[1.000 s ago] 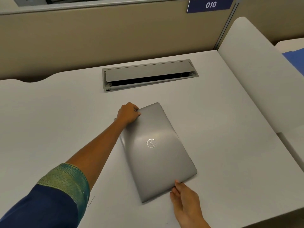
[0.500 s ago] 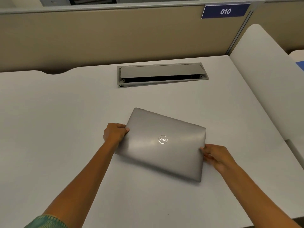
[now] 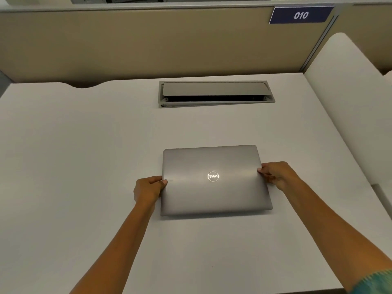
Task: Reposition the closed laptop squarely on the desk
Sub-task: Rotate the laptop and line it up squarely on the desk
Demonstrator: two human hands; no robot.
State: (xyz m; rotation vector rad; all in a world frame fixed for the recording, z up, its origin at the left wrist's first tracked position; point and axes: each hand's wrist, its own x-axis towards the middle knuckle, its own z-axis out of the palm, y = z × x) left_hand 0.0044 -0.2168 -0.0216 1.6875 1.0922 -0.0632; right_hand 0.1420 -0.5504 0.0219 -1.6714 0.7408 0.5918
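- Left hand [image 3: 148,190] grasps the left short edge of the laptop [image 3: 214,181], thumb on the lid, fingers curled at the side.
- Right hand [image 3: 275,175] grasps the right short edge in the same manner, thumb tip on the lid near the upper right corner.
- Progress, judged from alignment: the laptop lies at the centre of the frame, its long edges close to parallel with the front edge of the desk [image 3: 84,166] and with the cable hatch [image 3: 216,93] above it. The squaring step appears essentially done.
- Remaining: a possible fine correction, as the far edge reads slightly higher at the right, though wide-angle distortion may account for this; then release of both hands.
- Whether the laptop rests fully flat or is lifted a little cannot be told; a thin shadow shows under the near edge.
- Laptop condition: closed, matte silver-grey lid, rounded corners, circular logo at mid-lid catching the light, upside down to the viewer. No marks visible.
- Surroundings: pale grey desk, hatch lid partly open in the upper centre, beige partition behind, blue sign [image 3: 301,15] reading 010 at upper right.
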